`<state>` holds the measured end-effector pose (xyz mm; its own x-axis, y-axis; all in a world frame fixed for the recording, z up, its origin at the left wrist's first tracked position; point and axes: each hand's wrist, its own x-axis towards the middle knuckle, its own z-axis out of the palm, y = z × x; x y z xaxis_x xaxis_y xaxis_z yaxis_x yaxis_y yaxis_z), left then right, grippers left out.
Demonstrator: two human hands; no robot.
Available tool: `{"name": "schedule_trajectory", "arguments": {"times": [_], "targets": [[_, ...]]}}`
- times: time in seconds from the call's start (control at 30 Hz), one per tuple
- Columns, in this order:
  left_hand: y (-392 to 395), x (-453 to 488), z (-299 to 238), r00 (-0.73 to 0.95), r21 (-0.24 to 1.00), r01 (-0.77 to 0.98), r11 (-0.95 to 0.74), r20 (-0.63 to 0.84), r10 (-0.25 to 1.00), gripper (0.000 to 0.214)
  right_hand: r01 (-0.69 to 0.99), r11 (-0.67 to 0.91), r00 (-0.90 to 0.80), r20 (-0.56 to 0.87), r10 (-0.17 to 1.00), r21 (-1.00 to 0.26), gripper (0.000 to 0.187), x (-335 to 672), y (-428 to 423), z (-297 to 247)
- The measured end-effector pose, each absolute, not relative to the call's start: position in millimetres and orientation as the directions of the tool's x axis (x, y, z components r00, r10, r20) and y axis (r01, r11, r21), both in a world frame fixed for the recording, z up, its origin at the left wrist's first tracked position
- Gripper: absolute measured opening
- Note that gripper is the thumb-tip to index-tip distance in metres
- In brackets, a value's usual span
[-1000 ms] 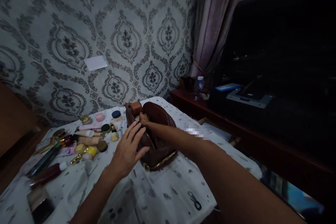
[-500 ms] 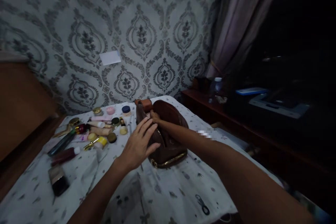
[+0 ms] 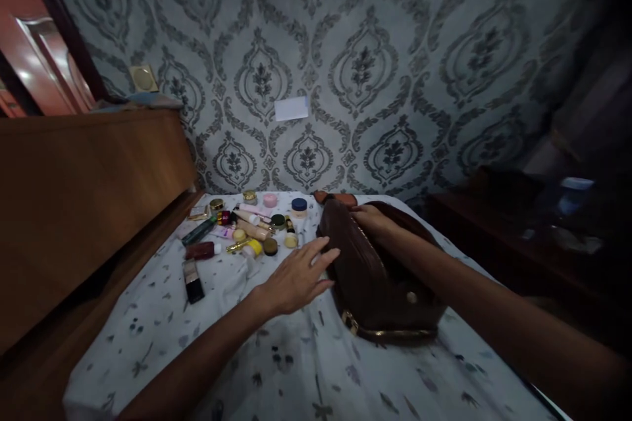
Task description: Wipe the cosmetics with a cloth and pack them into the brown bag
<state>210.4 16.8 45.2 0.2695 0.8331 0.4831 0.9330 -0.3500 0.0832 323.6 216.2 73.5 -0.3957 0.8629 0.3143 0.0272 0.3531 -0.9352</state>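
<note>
A dark brown leather handbag [image 3: 355,270] with a gold zip lies on a white patterned sheet [image 3: 237,362]. At its far top edge, my right hand [image 3: 372,220] has its fingers curled at the zipped opening, with the fingertips partly hidden. My left hand [image 3: 296,276] is open, palm down, its fingertips close to the bag's left side; whether they touch is unclear. Left of the bag lie cosmetics: a blue-lidded jar [image 3: 299,207], a pink jar [image 3: 270,200], a dark red tube [image 3: 201,250], a yellow-capped item [image 3: 254,248] and a black-capped bottle [image 3: 193,281].
Beyond the sheet rises a patterned wall [image 3: 326,66] with a white card [image 3: 291,108] on it. A wooden panel [image 3: 93,197] borders the left side. On the dark right side a clear bottle [image 3: 573,197] stands on a dark reddish surface [image 3: 474,217].
The view has turned left, so the bag and cosmetics sit further right. My left hand has drawn back from the bag's rim to its left side. My right hand stays at the opening.
</note>
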Motion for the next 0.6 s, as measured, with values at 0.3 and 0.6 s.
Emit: {"name": "schedule_trajectory", "arguments": {"times": [0.3,0.6], "targets": [[20.2,93.2,12.3,-0.115,0.259,0.966,0.009,0.397,0.911,0.032,-0.004,0.962,-0.488,0.84,0.238,-0.275,0.023,348.5,101.8,109.9],[79.6,-34.8,6.2,-0.446,0.273,0.891,0.362,0.383,0.809,0.024,0.072,0.895,-0.905,0.348,0.244,-0.44,0.051,264.1,40.0,-12.3]]}}
